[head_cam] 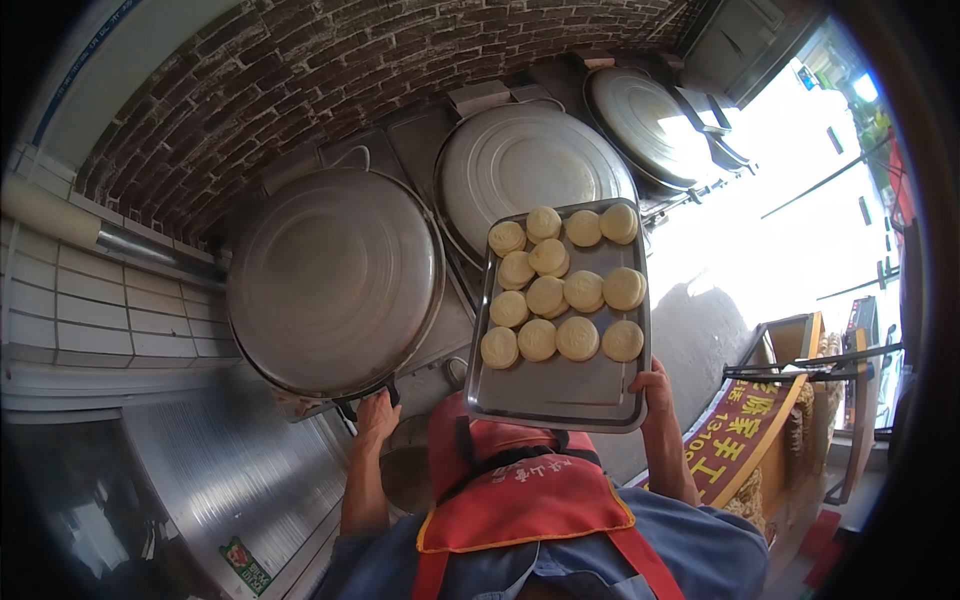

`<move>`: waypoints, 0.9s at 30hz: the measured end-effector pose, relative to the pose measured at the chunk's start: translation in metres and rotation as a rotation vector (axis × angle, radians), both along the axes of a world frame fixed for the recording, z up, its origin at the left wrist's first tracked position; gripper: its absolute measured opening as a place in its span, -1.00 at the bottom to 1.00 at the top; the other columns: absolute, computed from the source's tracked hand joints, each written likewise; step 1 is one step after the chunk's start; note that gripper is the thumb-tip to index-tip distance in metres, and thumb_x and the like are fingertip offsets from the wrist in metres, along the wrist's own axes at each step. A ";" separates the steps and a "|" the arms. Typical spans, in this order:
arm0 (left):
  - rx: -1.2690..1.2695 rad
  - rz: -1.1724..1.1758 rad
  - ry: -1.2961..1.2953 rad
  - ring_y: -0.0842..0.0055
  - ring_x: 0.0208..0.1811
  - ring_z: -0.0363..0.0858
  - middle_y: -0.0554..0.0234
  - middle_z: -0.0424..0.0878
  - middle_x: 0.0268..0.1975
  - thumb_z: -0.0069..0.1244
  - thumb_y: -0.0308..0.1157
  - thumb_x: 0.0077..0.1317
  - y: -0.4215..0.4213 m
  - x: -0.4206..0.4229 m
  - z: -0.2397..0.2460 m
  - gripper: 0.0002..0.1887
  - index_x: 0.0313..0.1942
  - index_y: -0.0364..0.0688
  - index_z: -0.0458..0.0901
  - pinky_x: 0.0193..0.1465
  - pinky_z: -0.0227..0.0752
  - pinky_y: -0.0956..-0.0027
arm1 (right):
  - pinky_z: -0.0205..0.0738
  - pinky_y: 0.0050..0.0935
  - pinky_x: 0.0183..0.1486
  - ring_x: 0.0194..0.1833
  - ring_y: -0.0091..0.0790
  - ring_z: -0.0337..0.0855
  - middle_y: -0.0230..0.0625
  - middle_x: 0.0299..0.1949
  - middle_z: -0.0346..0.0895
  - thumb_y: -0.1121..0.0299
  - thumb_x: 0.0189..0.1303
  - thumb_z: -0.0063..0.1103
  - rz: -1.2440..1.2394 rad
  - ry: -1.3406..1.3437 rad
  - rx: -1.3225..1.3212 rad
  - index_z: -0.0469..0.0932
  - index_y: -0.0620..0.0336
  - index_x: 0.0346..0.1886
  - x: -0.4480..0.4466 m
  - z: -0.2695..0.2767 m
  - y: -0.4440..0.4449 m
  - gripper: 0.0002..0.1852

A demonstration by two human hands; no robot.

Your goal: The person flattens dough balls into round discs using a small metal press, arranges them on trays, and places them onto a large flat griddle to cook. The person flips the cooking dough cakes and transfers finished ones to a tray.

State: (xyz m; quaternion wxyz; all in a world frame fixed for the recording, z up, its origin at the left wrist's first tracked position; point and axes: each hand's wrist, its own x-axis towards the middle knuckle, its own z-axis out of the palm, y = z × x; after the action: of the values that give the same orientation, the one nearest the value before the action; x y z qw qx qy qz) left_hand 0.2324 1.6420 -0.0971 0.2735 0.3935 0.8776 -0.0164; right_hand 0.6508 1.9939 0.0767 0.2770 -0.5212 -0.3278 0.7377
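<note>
My right hand (657, 390) grips the right edge of a metal baking tray (555, 390), near its front corner. On the tray lie several round, pale, flat buns (577, 339), some stacked in twos, with bare metal toward me. My left hand (378, 415) is closed around the dark handle (394, 393) at the near side of a large round pan. A broad metal lid (330, 277) covers that pan, so its inside is hidden. The tray is held above the counter and partly overlaps a second round metal lid (525, 161) behind it.
A third lidded pan (649, 124) stands at the far right, beside sunlit ground. Brick wall (300, 67) rises behind the pans; white tiles (97, 307) and a pipe (112, 232) line the left. Ribbed metal sheeting (232, 450) lies at left. A banner with writing (739, 435) hangs at right.
</note>
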 end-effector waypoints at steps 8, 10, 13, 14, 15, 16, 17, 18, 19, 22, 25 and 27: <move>0.728 -0.052 0.356 0.02 -0.20 0.79 0.07 0.82 -0.22 0.60 -0.28 0.15 0.060 -0.095 0.335 -0.56 -0.08 -0.29 0.76 -0.09 0.63 0.07 | 0.75 -0.44 -0.08 -0.15 -0.26 0.83 -0.12 0.01 0.78 0.71 -0.23 -0.05 0.201 0.015 -0.024 0.62 0.43 0.37 -0.091 -0.002 0.053 -0.14; 0.819 -0.066 0.688 0.15 -0.01 0.75 0.13 0.81 -0.07 0.54 -0.27 0.25 0.098 -0.145 0.387 -0.55 0.07 -0.24 0.80 0.13 0.55 0.08 | 0.74 -0.46 -0.10 -0.16 -0.30 0.81 -0.17 -0.01 0.78 0.73 -0.22 -0.06 0.277 0.037 0.002 0.63 0.41 0.37 -0.129 -0.017 0.064 -0.14; 1.037 -0.090 1.061 0.17 0.15 0.70 0.23 0.79 0.03 0.38 -0.16 0.49 0.172 -0.247 0.437 -0.63 0.20 -0.06 0.81 0.35 0.47 0.02 | 0.65 -0.51 -0.20 -0.21 -0.40 0.77 -0.27 -0.08 0.78 0.75 -0.16 -0.04 0.407 0.126 0.050 0.67 0.38 0.34 -0.183 -0.044 0.079 -0.18; 1.050 -0.154 1.193 0.15 0.13 0.70 0.22 0.77 0.01 0.33 -0.07 0.54 0.197 -0.286 0.455 -0.59 0.25 -0.06 0.77 0.34 0.48 0.00 | 0.54 -0.53 -0.30 -0.29 -0.48 0.71 -0.32 -0.14 0.77 0.76 -0.12 0.00 0.414 0.045 0.049 0.69 0.38 0.32 -0.201 -0.053 0.086 -0.23; 0.977 -0.181 1.433 0.10 0.12 0.69 0.12 0.76 0.01 0.29 0.04 0.56 0.222 -0.321 0.468 -0.49 0.34 -0.05 0.71 0.31 0.50 -0.02 | 0.50 -0.54 -0.32 -0.31 -0.50 0.69 -0.34 -0.15 0.77 0.76 -0.11 0.01 0.442 0.045 0.057 0.70 0.37 0.32 -0.214 -0.060 0.094 -0.23; 0.862 -0.133 1.452 0.07 0.25 0.68 0.05 0.77 0.14 0.22 0.12 0.59 0.241 -0.355 0.484 -0.43 0.35 -0.11 0.71 0.39 0.47 -0.03 | 0.47 -0.54 -0.34 -0.34 -0.52 0.66 -0.35 -0.16 0.77 0.76 -0.10 0.03 0.476 0.041 0.073 0.70 0.37 0.33 -0.226 -0.067 0.101 -0.23; 0.706 -0.038 1.456 0.05 0.37 0.68 -0.02 0.77 0.27 0.16 0.20 0.61 0.258 -0.386 0.502 -0.36 0.36 -0.16 0.71 0.47 0.44 -0.04 | 0.44 -0.55 -0.36 -0.36 -0.54 0.64 -0.36 -0.17 0.77 0.75 -0.09 0.04 0.506 -0.002 0.090 0.70 0.36 0.33 -0.239 -0.072 0.109 -0.24; 0.742 -0.006 1.322 0.04 0.41 0.66 -0.03 0.75 0.30 0.16 0.22 0.60 0.275 -0.412 0.522 -0.33 0.40 -0.17 0.68 0.51 0.42 -0.05 | 0.42 -0.54 -0.36 -0.38 -0.55 0.62 -0.40 -0.18 0.76 0.75 -0.09 0.06 0.507 0.032 0.096 0.70 0.33 0.38 -0.249 -0.077 0.113 -0.20; 0.737 0.065 1.158 0.03 0.45 0.64 -0.04 0.74 0.34 0.17 0.23 0.59 0.290 -0.431 0.537 -0.29 0.43 -0.19 0.65 0.55 0.40 -0.06 | 0.42 -0.55 -0.36 -0.36 -0.55 0.62 -0.40 -0.17 0.76 0.75 -0.10 0.06 0.518 0.044 0.112 0.69 0.33 0.40 -0.257 -0.079 0.118 -0.18; 0.574 0.382 1.094 0.02 0.79 0.19 -0.22 0.26 0.74 0.16 0.34 0.48 0.334 -0.452 0.565 0.06 0.68 -0.32 0.29 0.81 0.08 0.05 | 0.47 -0.55 -0.30 -0.24 -0.55 0.69 -0.39 -0.07 0.79 0.76 -0.11 0.03 0.566 0.032 0.197 0.65 0.32 0.48 -0.276 -0.082 0.130 -0.11; 0.599 0.278 1.077 -0.15 0.64 0.40 -0.34 0.48 0.59 0.01 0.32 0.58 0.351 -0.442 0.571 -0.05 0.62 -0.35 0.37 0.69 0.28 -0.03 | 0.55 -0.55 -0.20 -0.13 -0.54 0.73 -0.35 0.03 0.81 0.77 -0.11 0.01 0.576 0.036 0.249 0.62 0.31 0.53 -0.287 -0.079 0.138 -0.07; 1.144 0.038 1.229 -0.18 0.55 0.47 -0.36 0.58 0.48 -0.05 0.27 0.63 0.370 -0.425 0.522 -0.18 0.45 -0.37 0.52 0.60 0.35 -0.08 | 0.59 -0.54 -0.12 -0.06 -0.52 0.75 -0.34 0.06 0.81 0.77 -0.08 -0.01 0.575 -0.007 0.248 0.59 0.30 0.57 -0.291 -0.075 0.141 -0.06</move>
State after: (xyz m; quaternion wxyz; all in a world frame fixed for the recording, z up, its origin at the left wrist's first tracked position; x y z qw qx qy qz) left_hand -0.1930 2.0116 0.4252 -0.4946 0.3776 0.7500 0.2243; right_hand 0.3595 2.1353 0.0019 0.1172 -0.3719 -0.5503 0.7383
